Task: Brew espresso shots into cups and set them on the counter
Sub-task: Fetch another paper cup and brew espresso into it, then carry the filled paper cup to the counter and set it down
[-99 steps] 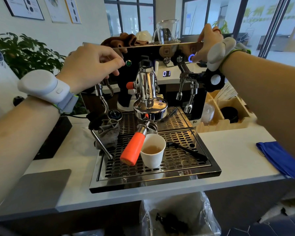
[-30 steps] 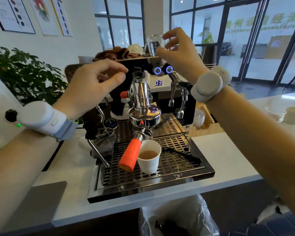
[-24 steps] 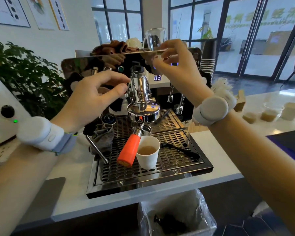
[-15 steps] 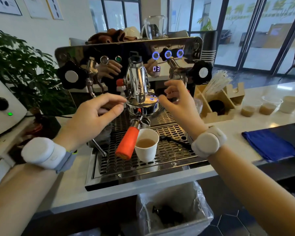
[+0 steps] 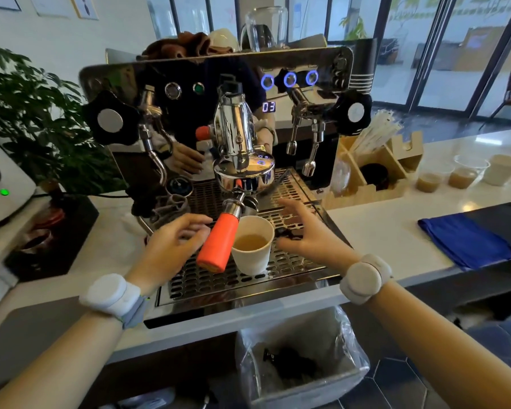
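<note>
1. While your hands hover low over the perforated steel drip tray [image 5: 289,270], the white paper cup [image 5: 252,246] stands on it under the chrome group head [image 5: 242,172], part full of light brown liquid.
2. Your left hand [image 5: 171,246] sits just left of the orange portafilter handle [image 5: 219,243], fingers loosely curled, grasping nothing.
3. Your right hand [image 5: 313,234] is just right of the cup, fingers spread and relaxed, apart from its wall.
4. Farther right on the white counter [image 5: 381,231], two clear plastic cups [image 5: 446,178] hold brown liquid beside another white paper cup [image 5: 502,169].
</note>
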### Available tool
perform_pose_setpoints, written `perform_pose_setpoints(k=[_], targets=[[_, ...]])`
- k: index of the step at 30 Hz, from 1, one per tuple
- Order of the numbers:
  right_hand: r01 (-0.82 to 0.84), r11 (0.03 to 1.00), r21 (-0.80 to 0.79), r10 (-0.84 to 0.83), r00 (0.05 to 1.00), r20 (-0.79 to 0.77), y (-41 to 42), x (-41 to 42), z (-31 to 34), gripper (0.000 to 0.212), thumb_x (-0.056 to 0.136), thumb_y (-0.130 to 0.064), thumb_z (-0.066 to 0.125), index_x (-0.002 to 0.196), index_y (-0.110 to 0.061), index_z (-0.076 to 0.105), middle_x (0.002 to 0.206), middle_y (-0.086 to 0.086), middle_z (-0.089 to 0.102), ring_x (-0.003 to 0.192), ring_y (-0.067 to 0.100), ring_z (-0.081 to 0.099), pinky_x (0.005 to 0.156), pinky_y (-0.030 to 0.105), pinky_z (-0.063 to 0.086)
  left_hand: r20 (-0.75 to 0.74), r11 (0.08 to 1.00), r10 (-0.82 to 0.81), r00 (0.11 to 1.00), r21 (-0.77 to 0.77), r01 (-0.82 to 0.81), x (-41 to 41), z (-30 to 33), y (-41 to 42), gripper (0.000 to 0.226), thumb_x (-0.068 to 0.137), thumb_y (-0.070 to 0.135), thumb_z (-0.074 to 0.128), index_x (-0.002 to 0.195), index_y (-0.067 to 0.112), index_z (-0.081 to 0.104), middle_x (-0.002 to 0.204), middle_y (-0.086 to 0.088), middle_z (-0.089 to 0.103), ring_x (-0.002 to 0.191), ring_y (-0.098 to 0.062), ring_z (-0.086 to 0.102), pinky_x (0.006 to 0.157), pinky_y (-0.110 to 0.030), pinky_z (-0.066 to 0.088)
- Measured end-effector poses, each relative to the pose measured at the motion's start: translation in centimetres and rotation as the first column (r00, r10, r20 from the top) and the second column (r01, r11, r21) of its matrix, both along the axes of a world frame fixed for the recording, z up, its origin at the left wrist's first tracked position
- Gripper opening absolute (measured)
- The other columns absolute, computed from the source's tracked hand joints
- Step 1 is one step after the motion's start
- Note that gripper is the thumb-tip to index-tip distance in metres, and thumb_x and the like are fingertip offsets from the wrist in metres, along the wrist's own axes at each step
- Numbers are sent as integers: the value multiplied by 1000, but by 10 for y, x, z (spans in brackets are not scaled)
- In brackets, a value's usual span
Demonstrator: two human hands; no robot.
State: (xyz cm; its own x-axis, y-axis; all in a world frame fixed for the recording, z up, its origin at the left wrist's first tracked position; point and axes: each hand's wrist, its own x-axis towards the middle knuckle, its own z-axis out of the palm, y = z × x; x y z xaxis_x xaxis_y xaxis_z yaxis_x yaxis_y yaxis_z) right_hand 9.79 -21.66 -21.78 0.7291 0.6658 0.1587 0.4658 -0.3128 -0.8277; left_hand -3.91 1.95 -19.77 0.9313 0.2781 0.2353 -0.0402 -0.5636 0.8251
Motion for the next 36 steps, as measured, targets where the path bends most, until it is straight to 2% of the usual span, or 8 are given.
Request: perform_pose_setpoints(k=[4,12,15,17,21,25,32,36], targets=[[-50,995,-83,42,995,-88,7,-4,-12,95,71,-33,79,146,-30,21,141,-7,42,126,9,41,101,28,39,-70,995,-62,996,78,67,2,-19,2,49,86,13,68,108,52,47,112,22,55,97,20,53,74,-3,41],[-92,993,-77,79,985,-154,20,-8,-24,91,63,-42,80,140,-33,31,129,-14,52,119,5,49,105,34,40,-205,993,-102,973,40,112,17,-39,-4,91,52,71,77,132,37,48,121,21,59,108,9,55,89,-20,42],[-86,995,-58,75,984,-158,24,-10,-26,88,61,-42,80,136,-33,35,127,-13,54,118,8,51,104,38,43,-205,989,-146,968,-18,145,21,-37,-11,77,53,66,80,123,50,51,118,26,60,110,9,54,90,-17,41],[-73,996,-42,65,985,-158,26,-11,-28,84,61,-40,80,133,-34,38,124,-14,55,117,6,52,103,38,45,-176,977,-214,961,-57,207,22,-33,-18,62,61,52,82,113,66,50,113,39,59,108,16,52,85,-3,39],[-42,999,-8,40,985,-169,26,-12,-30,78,63,-33,83,129,-30,41,122,-12,57,114,6,54,101,37,46,-113,945,-311,944,-139,295,25,-33,-27,59,74,22,79,115,56,54,111,46,56,107,21,51,79,4,37],[-22,999,24,26,986,-163,26,-15,-30,75,64,-28,84,127,-29,44,118,-12,58,112,5,56,98,31,48,-120,952,-295,948,-121,281,24,-32,-27,59,68,44,80,109,72,49,114,43,57,109,17,52,80,0,40],[5,997,75,8,985,-173,24,-26,-23,72,64,-25,84,123,-35,43,116,-19,57,112,1,55,96,24,46,-79,958,-284,956,-64,279,15,-23,-24,62,63,60,79,116,66,48,117,38,59,110,14,53,82,2,38],[24,995,96,-6,983,-186,16,-42,-19,75,64,-25,84,126,-34,42,118,-18,57,114,4,54,97,26,47,-68,961,-270,961,-85,264,9,-28,-27,61,56,64,80,110,67,52,112,34,63,106,12,57,84,-13,42]])
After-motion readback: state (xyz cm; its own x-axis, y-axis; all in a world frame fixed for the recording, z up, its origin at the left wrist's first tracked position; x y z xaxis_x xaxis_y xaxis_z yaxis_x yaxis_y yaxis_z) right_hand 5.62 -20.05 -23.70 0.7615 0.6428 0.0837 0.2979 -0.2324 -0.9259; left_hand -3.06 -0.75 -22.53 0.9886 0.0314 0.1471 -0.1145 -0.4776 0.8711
